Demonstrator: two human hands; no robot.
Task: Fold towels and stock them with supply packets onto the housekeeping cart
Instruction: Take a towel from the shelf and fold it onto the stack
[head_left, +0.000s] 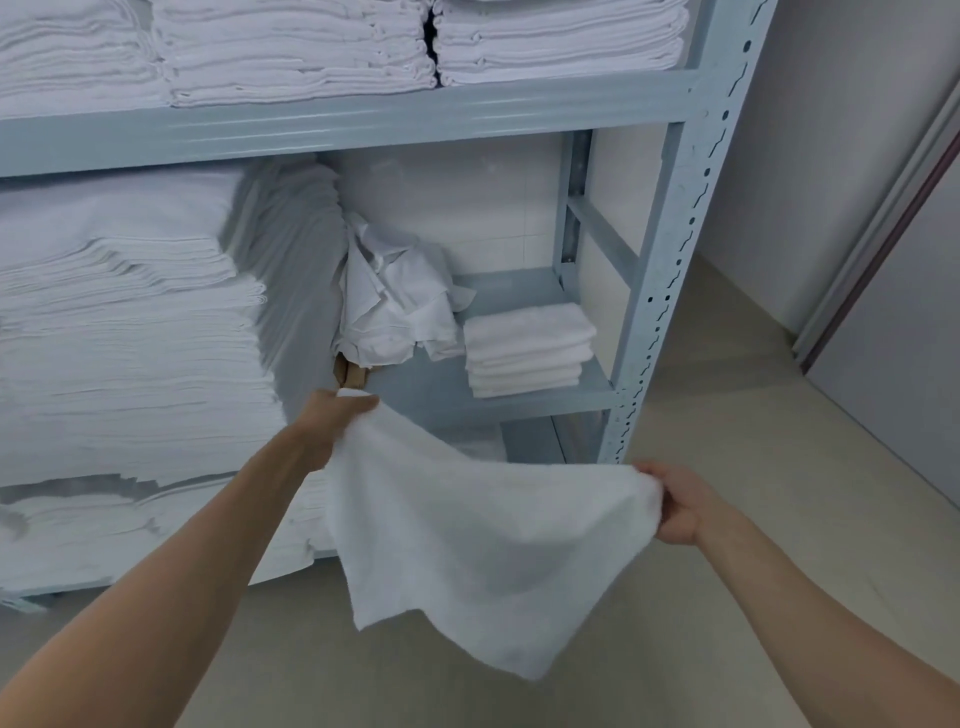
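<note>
Towel: you hold a white towel (483, 540) spread in the air in front of the shelving, between your two hands; its upper edge sags from one hand to the other and the loose lower part hangs down toward the floor, ending in a drooping corner near you.
Left hand: your left hand (332, 415) grips the towel's far-left corner, fingers curled round the cloth, just in front of the middle shelf's front edge.
Right hand: your right hand (680, 506) pinches the towel's right corner, thumb and fingers closed on a bunched bit of fabric, near the foot of the rack's right post.
Rack: a pale blue-grey metal rack (670, 249) stands ahead of you, its perforated right post slanting up the right side.
Folded stack: a small pile of folded white towels (527, 348) sits on the right end of the middle shelf, beyond the towel you hold.
Crumpled cloth: a heap of unfolded white cloth (395, 306) lies just left of that pile, touching or nearly touching it.
Cardboard: a brown cardboard edge (350, 374) shows under the crumpled heap, just beyond your left hand.
Linen stacks: tall stacks of folded white linen (130, 322) fill the left of the middle shelf, and more folded linen (296, 52) covers the shelf above.
Floor: beige floor (727, 395) runs right of the rack toward a grey wall.
</note>
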